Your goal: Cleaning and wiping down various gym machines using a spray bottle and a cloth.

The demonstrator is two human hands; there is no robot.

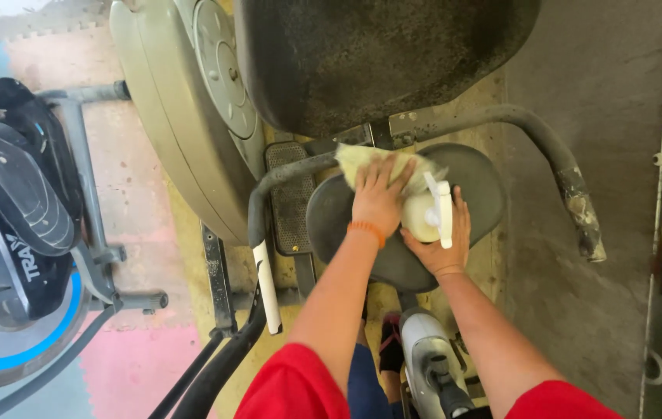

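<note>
Head view: cloth and spray bottle at the bike seat

At frame centre, the left hand (377, 198) presses flat, fingers spread, on a yellow cloth (358, 161) over the dark seat (471, 182). Just beside it, the right hand (443, 240) is wrapped around a white spray bottle (422, 216).

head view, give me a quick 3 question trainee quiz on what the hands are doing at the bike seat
1. True or false: the left hand presses a yellow cloth onto the dark seat.
2. What does the right hand hold? A) white spray bottle B) wrench C) brush
3. What colour is the band on the left wrist?

Key: 1 true. 2 A, the white spray bottle. 3 orange, the wristband.
</note>
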